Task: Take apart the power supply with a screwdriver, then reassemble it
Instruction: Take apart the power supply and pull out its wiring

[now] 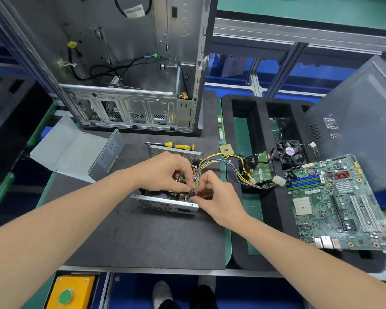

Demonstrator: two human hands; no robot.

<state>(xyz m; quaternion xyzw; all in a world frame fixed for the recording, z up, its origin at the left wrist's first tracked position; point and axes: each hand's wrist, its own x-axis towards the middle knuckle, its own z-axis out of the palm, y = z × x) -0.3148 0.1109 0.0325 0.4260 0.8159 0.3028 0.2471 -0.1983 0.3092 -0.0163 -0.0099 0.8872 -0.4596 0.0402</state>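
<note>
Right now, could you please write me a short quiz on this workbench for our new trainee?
1. True or false: the right hand holds the screwdriver.
2. Where does the removed cover lie? A: left of the power supply. B: right of it. C: on top of it.
3. Fill in: the left hand and the right hand pinch the ____ inside the open power supply.

Key: 1 false, it lies behind the power supply. 2 A. 3 wires.

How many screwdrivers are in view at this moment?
1. The yellow-handled screwdriver lies on the dark mat just behind the opened power supply, untouched; others may be hidden.
</note>
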